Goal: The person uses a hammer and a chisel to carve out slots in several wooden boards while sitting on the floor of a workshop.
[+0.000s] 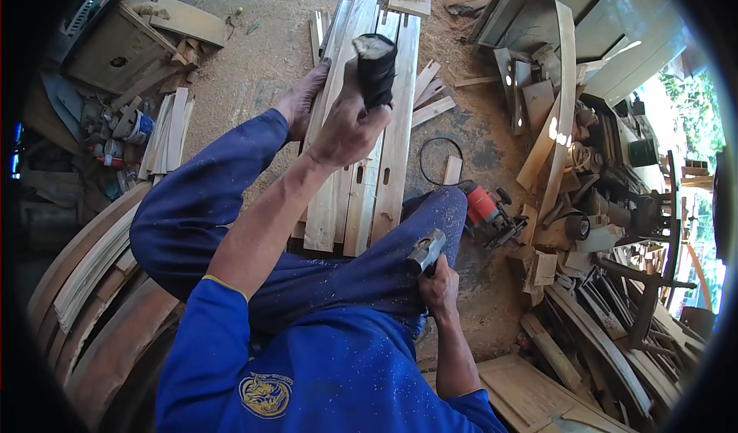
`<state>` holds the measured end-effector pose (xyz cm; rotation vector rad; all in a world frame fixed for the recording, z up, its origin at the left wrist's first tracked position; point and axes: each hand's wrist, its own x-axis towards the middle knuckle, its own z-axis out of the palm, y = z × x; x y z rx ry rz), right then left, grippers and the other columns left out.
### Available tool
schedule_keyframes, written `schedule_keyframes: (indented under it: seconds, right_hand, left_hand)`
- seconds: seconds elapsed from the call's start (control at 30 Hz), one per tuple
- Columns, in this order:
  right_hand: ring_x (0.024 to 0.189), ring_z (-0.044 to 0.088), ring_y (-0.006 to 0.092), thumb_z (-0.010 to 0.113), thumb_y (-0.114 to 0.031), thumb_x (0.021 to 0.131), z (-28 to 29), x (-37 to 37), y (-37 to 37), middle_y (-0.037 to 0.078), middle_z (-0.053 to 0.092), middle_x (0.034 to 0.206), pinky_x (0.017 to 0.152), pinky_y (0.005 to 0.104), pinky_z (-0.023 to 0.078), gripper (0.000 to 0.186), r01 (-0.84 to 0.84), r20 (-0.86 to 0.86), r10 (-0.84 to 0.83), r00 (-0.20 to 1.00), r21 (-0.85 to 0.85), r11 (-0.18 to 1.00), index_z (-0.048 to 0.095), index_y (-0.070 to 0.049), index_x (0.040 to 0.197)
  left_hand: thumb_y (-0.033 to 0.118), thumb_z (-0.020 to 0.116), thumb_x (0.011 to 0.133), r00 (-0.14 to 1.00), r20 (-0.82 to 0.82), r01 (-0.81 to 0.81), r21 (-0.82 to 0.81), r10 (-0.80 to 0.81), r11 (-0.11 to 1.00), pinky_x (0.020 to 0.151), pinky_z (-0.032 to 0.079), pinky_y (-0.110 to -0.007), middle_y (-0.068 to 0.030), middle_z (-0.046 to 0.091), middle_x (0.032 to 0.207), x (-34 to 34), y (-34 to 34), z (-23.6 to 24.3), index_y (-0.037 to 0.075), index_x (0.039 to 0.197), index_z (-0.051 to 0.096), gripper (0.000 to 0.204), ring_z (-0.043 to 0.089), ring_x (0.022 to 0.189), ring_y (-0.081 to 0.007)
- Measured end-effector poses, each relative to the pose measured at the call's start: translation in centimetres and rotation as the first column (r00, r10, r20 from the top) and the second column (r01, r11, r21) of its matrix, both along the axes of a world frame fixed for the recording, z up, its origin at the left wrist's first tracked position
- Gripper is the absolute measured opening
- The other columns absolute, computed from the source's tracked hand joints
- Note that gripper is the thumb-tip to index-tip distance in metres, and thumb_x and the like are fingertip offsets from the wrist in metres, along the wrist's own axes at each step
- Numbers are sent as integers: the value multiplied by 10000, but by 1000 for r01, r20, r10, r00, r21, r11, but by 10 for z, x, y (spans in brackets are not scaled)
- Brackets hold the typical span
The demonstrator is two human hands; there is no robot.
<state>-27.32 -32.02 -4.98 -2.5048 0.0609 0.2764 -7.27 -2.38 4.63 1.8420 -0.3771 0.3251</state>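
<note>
Silvery metal heads the hammer [427, 252] in the right hand [440, 285]

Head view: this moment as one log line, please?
Left hand: holds black-wrapped object | right hand: grips hammer | nearby: wooden boards, red power tool

From my end I see a red power tool [483, 205] on the sawdust-strewn floor [265, 37]; farther right, 1 long curved plank [568, 72] crosses before grey panels [607, 18]. Leftward, curved timbers [98, 260] lie near pale slats [167, 135].
</note>
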Motion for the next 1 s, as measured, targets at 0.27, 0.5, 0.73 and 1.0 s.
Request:
schedule_keyframes:
  seconds: [0.27,0.5,0.73,1.0]
  right_hand:
    - [762,632,480,668,-139,786,4,10,3,265,631,764,670,520,477,220,-14,-51,14,999,-3,1000,507,-17,873]
    - [754,631,480,671,-140,790,7,11,5,258,626,748,657,515,476,219,-32,-40,32,999,-6,999,499,-20,854]
    - [745,630,480,673,-138,793,1,12,5,261,623,740,649,512,479,220,-48,-37,47,998,-8,999,496,-22,854]
    - [782,636,482,664,-163,821,12,25,12,263,646,773,691,539,482,226,-93,-116,87,989,-43,995,506,-15,886]
  left_hand:
    - [199,773,799,965,-253,39,-100,-63,994,737,570,-354,-100,683,903,16,-12,-27,21,1181,547,478,691,813,-207]
    - [197,725,812,893,-437,-34,-298,-105,954,647,538,-297,-72,662,872,41,-9,-73,59,1154,560,404,661,714,-155]
    - [372,723,889,873,17,-469,-247,488,848,681,529,-358,-108,648,864,56,4,-53,23,1132,550,459,651,774,-215]
    - [358,737,870,935,-349,-77,-377,-65,923,498,508,-273,-8,613,654,27,5,-38,18,921,624,361,598,526,-97]
